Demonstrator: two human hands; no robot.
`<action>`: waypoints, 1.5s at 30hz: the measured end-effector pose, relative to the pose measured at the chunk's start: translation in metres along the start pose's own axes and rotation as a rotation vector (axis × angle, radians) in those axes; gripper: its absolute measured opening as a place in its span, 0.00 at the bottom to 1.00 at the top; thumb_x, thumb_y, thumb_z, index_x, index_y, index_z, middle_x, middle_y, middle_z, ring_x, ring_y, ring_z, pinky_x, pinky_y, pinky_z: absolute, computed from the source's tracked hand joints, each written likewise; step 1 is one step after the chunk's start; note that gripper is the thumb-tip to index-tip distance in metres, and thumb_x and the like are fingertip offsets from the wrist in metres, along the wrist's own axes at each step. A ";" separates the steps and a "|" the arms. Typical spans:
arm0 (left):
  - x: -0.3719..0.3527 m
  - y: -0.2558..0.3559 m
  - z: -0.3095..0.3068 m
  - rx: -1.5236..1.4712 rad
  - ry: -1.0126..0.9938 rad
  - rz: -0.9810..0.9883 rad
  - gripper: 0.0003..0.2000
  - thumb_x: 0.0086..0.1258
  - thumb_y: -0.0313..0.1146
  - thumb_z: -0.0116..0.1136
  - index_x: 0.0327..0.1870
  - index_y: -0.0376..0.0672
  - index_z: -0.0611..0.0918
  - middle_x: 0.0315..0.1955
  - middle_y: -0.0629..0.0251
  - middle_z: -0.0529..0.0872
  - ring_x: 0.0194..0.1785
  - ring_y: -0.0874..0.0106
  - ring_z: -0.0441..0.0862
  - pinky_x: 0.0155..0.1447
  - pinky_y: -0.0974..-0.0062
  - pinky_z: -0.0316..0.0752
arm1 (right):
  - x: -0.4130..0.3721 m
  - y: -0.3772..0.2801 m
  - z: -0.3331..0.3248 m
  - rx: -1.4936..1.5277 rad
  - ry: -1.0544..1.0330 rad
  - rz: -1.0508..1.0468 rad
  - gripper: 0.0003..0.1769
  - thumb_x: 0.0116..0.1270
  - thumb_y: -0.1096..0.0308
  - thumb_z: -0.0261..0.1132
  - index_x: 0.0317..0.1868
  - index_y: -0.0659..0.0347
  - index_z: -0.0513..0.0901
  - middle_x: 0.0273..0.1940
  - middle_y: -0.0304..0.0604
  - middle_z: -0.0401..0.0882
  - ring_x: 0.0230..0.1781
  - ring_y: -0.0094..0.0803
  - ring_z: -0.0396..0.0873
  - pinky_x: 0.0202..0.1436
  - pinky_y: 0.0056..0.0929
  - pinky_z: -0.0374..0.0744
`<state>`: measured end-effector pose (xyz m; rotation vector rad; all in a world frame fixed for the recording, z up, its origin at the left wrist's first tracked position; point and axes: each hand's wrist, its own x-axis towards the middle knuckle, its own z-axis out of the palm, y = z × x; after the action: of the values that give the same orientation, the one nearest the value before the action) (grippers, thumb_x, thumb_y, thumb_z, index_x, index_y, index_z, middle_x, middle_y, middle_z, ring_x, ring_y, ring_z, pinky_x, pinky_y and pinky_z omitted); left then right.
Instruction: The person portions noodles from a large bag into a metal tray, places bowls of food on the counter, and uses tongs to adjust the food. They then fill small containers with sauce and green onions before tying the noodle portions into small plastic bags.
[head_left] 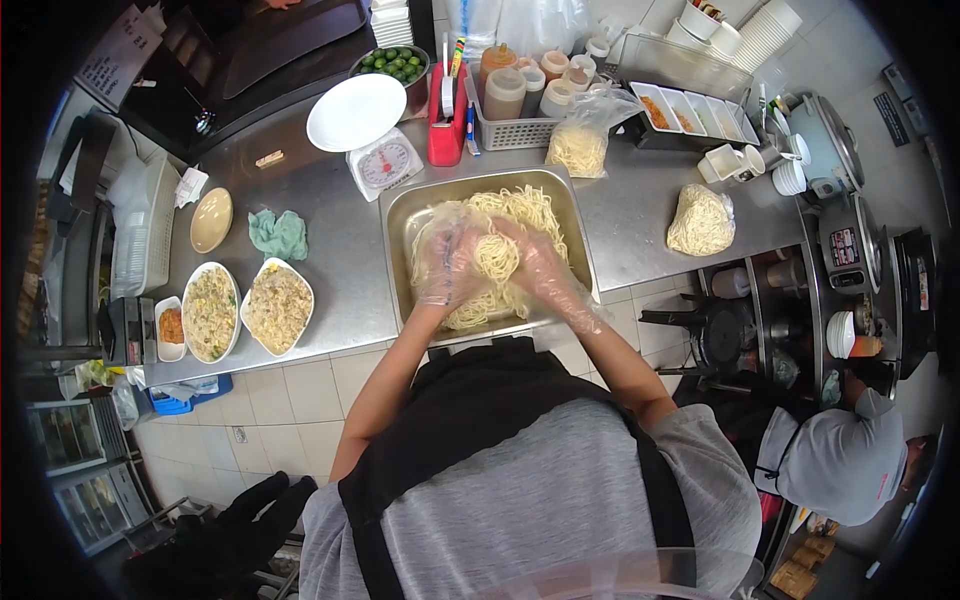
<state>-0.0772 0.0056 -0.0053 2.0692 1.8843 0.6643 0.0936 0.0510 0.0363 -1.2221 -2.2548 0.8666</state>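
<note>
1. Head view: the person's left hand [448, 262] and right hand [548, 275], both in clear plastic gloves, curve inward around a coil of noodles [497, 257] inside the metal tray [398, 215].
2. Grip: both hands look cupped toward each other with the coil between them; plastic and blur hide the fingertips, so I cannot tell how tightly either one closes.
3. Step, as I judge it: gathering or loosening strands by hand. A next move would call for support from beneath, since loose strands could slip.
4. Table [345, 225]: two dishes of rice-like food and a green cloth [278, 235] lie to the left; a dial scale [385, 166] stands just beyond the tray, and bagged noodles [700, 220] sit to the right.
5. Room: pale floor tiles [275, 395]; a co-worker in grey [835, 455] is at far right.
</note>
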 end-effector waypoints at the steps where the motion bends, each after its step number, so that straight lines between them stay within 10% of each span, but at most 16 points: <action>1: 0.004 -0.004 0.002 -0.084 0.074 0.060 0.37 0.41 0.41 0.72 0.57 0.48 0.70 0.58 0.53 0.68 0.63 0.52 0.64 0.65 0.59 0.60 | 0.004 0.001 -0.002 0.145 0.031 -0.054 0.34 0.46 0.66 0.74 0.57 0.54 0.74 0.55 0.55 0.74 0.59 0.45 0.71 0.61 0.33 0.71; 12: 0.017 0.009 -0.093 -0.514 0.157 0.016 0.21 0.48 0.27 0.70 0.46 0.41 0.80 0.38 0.68 0.84 0.42 0.76 0.80 0.49 0.78 0.74 | 0.024 -0.008 -0.060 0.088 0.138 -0.161 0.31 0.42 0.67 0.72 0.50 0.64 0.74 0.46 0.51 0.76 0.50 0.45 0.74 0.54 0.36 0.71; 18: 0.018 0.010 -0.091 -0.660 0.116 -0.003 0.21 0.50 0.26 0.65 0.48 0.42 0.78 0.45 0.61 0.82 0.47 0.67 0.80 0.52 0.72 0.73 | 0.018 -0.010 -0.081 0.144 -0.134 0.051 0.35 0.42 0.69 0.71 0.56 0.61 0.73 0.55 0.50 0.73 0.60 0.44 0.68 0.62 0.37 0.67; 24: 0.004 -0.047 -0.032 0.145 0.115 0.107 0.31 0.52 0.36 0.63 0.60 0.41 0.69 0.58 0.49 0.70 0.62 0.55 0.67 0.65 0.63 0.63 | 0.027 -0.016 -0.040 -0.309 -0.218 -0.191 0.45 0.41 0.65 0.74 0.64 0.53 0.66 0.62 0.58 0.64 0.58 0.50 0.69 0.61 0.37 0.70; 31: 0.005 -0.015 -0.018 0.051 -0.083 -0.308 0.35 0.48 0.40 0.67 0.60 0.43 0.68 0.55 0.48 0.73 0.60 0.55 0.69 0.61 0.61 0.65 | 0.026 -0.018 0.041 -0.592 -0.020 -0.259 0.45 0.45 0.69 0.72 0.67 0.51 0.63 0.60 0.65 0.65 0.56 0.59 0.69 0.53 0.48 0.75; 36: -0.007 -0.031 -0.031 -0.161 0.184 -0.121 0.30 0.45 0.40 0.71 0.52 0.46 0.75 0.39 0.58 0.82 0.44 0.59 0.80 0.50 0.65 0.74 | 0.022 -0.034 -0.031 -0.043 0.027 -0.361 0.31 0.46 0.73 0.71 0.54 0.61 0.74 0.53 0.51 0.75 0.51 0.43 0.76 0.54 0.35 0.75; 45: 0.006 -0.003 -0.093 -0.634 0.069 -0.153 0.18 0.49 0.30 0.70 0.40 0.40 0.76 0.36 0.69 0.76 0.43 0.74 0.72 0.50 0.78 0.68 | 0.026 -0.028 -0.053 0.539 0.191 0.098 0.34 0.41 0.64 0.78 0.51 0.63 0.77 0.52 0.45 0.77 0.53 0.31 0.75 0.56 0.28 0.73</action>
<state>-0.1255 0.0016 0.0746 1.5010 1.5644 1.1252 0.0972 0.0785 0.0951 -1.1049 -1.6683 1.2344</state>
